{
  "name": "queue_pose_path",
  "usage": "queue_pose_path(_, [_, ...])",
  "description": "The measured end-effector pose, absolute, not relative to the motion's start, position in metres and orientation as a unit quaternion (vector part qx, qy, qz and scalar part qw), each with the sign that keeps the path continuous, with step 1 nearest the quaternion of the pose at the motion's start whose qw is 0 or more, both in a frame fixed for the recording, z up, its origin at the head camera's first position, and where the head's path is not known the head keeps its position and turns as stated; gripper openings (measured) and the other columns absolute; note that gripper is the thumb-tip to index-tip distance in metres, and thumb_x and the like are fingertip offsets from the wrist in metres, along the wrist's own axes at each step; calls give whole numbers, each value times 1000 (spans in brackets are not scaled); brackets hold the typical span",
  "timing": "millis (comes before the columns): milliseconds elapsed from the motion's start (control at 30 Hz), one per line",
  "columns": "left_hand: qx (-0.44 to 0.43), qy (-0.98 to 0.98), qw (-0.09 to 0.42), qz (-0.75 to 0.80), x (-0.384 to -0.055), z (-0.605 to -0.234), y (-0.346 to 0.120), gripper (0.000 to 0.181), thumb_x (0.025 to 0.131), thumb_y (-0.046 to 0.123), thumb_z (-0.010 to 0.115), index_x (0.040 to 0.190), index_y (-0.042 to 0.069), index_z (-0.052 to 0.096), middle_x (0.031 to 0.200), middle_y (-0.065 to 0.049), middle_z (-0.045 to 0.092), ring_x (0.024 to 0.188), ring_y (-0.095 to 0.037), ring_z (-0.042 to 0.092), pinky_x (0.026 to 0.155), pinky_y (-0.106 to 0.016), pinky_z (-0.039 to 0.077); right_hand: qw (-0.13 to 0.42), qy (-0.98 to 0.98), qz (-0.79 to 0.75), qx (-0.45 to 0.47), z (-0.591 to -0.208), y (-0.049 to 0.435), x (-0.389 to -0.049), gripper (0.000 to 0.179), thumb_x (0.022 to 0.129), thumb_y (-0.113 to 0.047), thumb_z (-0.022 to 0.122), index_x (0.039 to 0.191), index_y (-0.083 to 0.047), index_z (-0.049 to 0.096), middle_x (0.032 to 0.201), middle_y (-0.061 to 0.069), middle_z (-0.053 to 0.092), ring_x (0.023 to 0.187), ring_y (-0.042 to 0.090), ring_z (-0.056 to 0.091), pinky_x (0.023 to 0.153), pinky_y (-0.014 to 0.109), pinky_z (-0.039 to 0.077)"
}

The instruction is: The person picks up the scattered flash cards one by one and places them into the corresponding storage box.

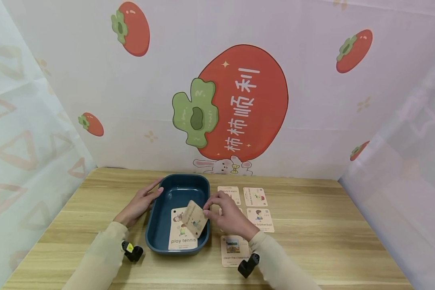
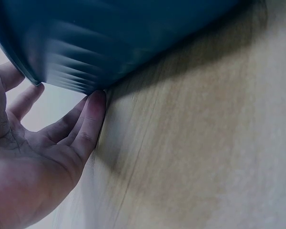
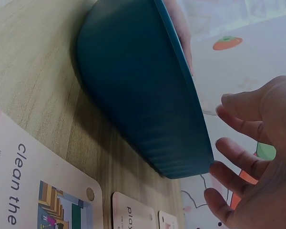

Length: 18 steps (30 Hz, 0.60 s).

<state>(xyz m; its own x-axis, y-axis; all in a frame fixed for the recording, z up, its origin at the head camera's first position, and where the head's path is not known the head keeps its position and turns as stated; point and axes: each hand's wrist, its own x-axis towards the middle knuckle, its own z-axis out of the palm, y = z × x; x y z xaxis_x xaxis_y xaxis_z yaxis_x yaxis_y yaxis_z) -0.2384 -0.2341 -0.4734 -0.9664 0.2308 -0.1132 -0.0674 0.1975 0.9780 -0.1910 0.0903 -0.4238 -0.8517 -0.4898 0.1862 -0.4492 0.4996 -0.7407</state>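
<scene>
My left hand (image 1: 141, 203) grips the left side of a dark blue rectangular tub (image 1: 177, 252), thumb over the rim. In the left wrist view its fingers (image 2: 93, 112) lie against the ribbed outer wall, close to the wooden table. Over the tub's right side, my right hand (image 1: 226, 213) pinches a small picture card (image 1: 193, 225) by its right corner, between thumb and index finger. That card is tilted and its print is blurred. It overlaps a "play tennis" card (image 1: 182, 241) lying in the tub. The right hand's other fingers (image 3: 240, 157) are spread apart.
Right of the tub several cards lie on the table (image 1: 311, 233): "clean the classroom" (image 1: 234, 257) nearest, a basketball card (image 1: 260, 225), a slide card (image 1: 255, 197) and another card (image 1: 233, 192) behind. My right hand partly covers one more. A printed backdrop (image 1: 304, 133) stands behind the table.
</scene>
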Motion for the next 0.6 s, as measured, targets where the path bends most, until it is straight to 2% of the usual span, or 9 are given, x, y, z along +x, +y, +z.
queue_pose_path(267, [51,769,117,626,-238,-472,-233,68,107,46,49,164,21,22,150,-28,45,130,-39,55,105,-52,47,25,863,-422,-276,-423,92,-191,6,100,-19,68,98,-17,74,120,4,57,123,25,50,102,51,45])
queue_pose_path(600, [48,764,120,633,-239,-472,-234,67,106,46,49,164,22,23,149,-28,46,127,-37,57,100,-46,52,36,866,-426,-259,-419,93,-189,4,98,-20,70,100,-20,74,119,-2,56,120,22,49,102,50,45])
